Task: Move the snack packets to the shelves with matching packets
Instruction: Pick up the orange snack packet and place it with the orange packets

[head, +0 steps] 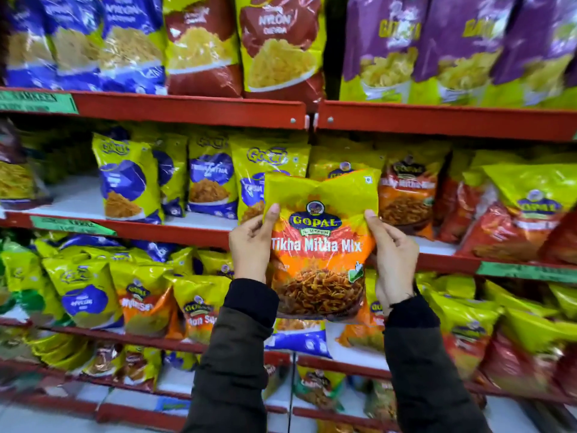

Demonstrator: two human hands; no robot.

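Observation:
I hold a yellow and orange Tikha Mitha Mix packet [318,245] upright in front of the shelves, at the centre of the view. My left hand [251,245] grips its left edge and my right hand [394,256] grips its right edge. Just behind and to the right, on the second shelf, stands a matching orange Tikha Mitha packet [407,192]. Yellow and blue packets [128,182] stand to the left on that same shelf.
Red shelf rails [187,107] run across the view in several tiers. The top shelf carries blue, maroon [278,45] and purple packets [390,48]. Red and yellow packets [515,220] lie tilted at the right. Lower shelves hold mixed yellow, blue and orange packets.

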